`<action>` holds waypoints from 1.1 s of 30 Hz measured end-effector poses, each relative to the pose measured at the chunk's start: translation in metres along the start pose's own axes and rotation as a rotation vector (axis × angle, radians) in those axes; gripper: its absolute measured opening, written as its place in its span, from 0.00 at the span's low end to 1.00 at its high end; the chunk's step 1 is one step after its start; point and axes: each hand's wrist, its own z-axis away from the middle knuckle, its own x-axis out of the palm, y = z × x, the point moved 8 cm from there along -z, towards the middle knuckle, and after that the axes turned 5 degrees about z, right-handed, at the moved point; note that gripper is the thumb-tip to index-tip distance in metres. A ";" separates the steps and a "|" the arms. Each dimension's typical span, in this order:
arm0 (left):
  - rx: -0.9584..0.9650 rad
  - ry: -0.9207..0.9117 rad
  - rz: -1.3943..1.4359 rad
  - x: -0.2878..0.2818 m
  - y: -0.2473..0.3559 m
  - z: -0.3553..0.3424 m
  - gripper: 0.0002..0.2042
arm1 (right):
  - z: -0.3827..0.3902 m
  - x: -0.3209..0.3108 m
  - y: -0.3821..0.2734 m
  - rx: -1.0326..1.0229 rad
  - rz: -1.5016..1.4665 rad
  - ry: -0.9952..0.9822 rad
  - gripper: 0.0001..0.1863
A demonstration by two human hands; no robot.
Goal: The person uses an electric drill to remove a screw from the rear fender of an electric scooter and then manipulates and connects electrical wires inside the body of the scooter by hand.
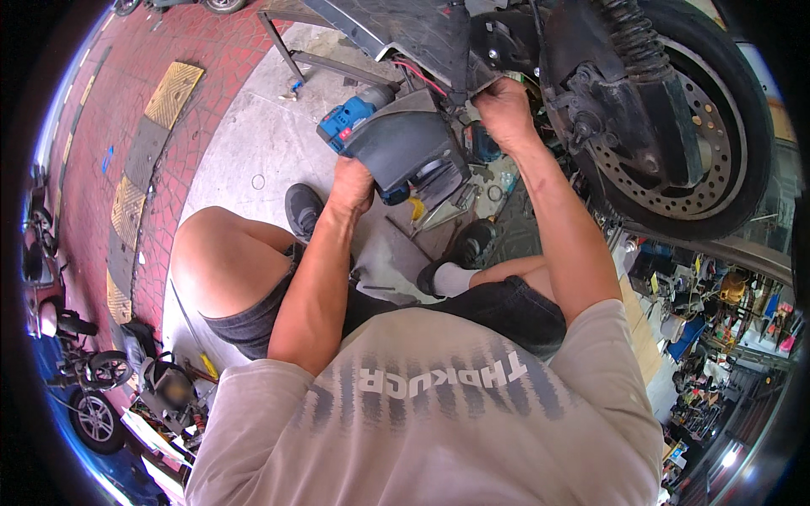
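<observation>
My left hand is closed on the lower left edge of a dark grey plastic mudguard, which hangs below the scooter's body panel. Partly behind the mudguard shows a blue cordless power tool. My right hand is closed at the panel's lower edge, close to the wheel; its fingertips and whatever they grip are hidden. Red wires run out under the panel between the two hands.
A scooter wheel with a drilled brake disc stands to the right. Hand tools lie on the ground between my feet. A metal stand is at the back left. Cluttered shelves fill the right side; motorbikes stand left.
</observation>
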 end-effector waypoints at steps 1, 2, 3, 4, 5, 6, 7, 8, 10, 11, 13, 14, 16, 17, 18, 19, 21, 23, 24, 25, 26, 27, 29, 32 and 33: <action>0.007 0.002 -0.007 0.002 0.001 0.000 0.17 | -0.002 0.000 0.000 -0.085 0.005 -0.006 0.16; 0.015 0.004 -0.013 0.005 0.002 0.000 0.16 | -0.004 -0.001 0.003 -0.114 -0.002 -0.024 0.16; 0.025 0.012 -0.020 0.006 0.003 0.001 0.16 | -0.005 0.001 0.001 -0.144 -0.011 -0.048 0.17; 0.024 0.015 -0.024 0.006 0.004 0.002 0.16 | -0.005 0.003 -0.002 -0.174 -0.021 -0.071 0.17; 0.023 0.017 -0.029 0.008 0.004 0.002 0.16 | -0.005 0.002 -0.001 -0.165 -0.024 -0.067 0.17; 0.021 0.018 -0.033 0.008 0.005 0.003 0.16 | -0.003 0.003 -0.005 -0.155 -0.026 -0.061 0.17; 0.017 0.022 -0.050 0.008 0.006 0.003 0.16 | -0.002 0.003 -0.007 -0.146 -0.029 -0.055 0.17; 0.013 0.027 -0.066 0.008 0.007 0.004 0.16 | -0.002 0.003 -0.007 -0.130 -0.010 -0.058 0.17; 0.021 0.025 -0.073 0.008 0.008 0.003 0.16 | -0.003 0.003 -0.006 -0.103 0.031 -0.069 0.17; 0.032 0.018 -0.066 0.009 0.008 0.003 0.16 | -0.002 0.002 -0.007 -0.108 0.004 -0.079 0.17; 0.033 0.020 -0.050 0.008 0.008 0.003 0.16 | -0.002 0.003 -0.010 -0.119 -0.053 -0.102 0.16; 0.022 0.028 -0.040 0.007 0.008 0.002 0.16 | -0.002 0.003 -0.007 -0.098 -0.048 -0.095 0.17; 0.023 0.029 -0.026 0.009 0.007 0.002 0.16 | -0.003 0.002 -0.004 -0.082 -0.038 -0.079 0.17; 0.035 0.024 -0.023 0.010 0.006 0.003 0.16 | -0.003 0.002 -0.004 -0.086 -0.034 -0.073 0.17; 0.046 0.018 -0.019 0.010 0.005 0.004 0.16 | -0.003 0.002 -0.007 -0.115 -0.031 -0.069 0.17; 0.039 0.022 -0.035 0.009 0.004 0.003 0.16 | -0.003 0.002 -0.010 -0.144 -0.029 -0.065 0.18; 0.025 0.030 -0.069 0.006 0.002 0.003 0.17 | -0.003 0.000 -0.002 0.022 0.031 -0.104 0.18; 0.012 0.024 -0.036 0.005 0.000 0.002 0.16 | -0.004 0.001 0.000 0.030 0.037 -0.118 0.18; 0.004 0.019 -0.020 0.006 0.000 0.001 0.16 | -0.005 0.003 -0.003 -0.044 0.014 -0.112 0.19; -0.001 0.010 -0.013 0.007 0.000 0.001 0.16 | -0.006 0.003 -0.006 -0.119 -0.009 -0.106 0.19; -0.006 0.001 -0.005 0.008 0.001 0.001 0.16 | -0.006 0.002 -0.004 -0.122 -0.001 -0.104 0.19; -0.011 -0.005 0.002 0.009 0.002 0.001 0.15 | -0.005 0.002 -0.005 -0.125 0.005 -0.105 0.19; 0.013 -0.002 -0.011 0.012 0.005 0.001 0.14 | -0.006 0.002 -0.003 -0.122 0.017 -0.109 0.19; 0.026 0.013 -0.024 0.012 0.005 0.002 0.13 | -0.008 0.002 0.006 -0.082 -0.022 -0.119 0.20; 0.027 0.018 -0.028 0.010 0.005 0.002 0.13 | -0.007 0.003 0.007 -0.057 -0.070 -0.120 0.20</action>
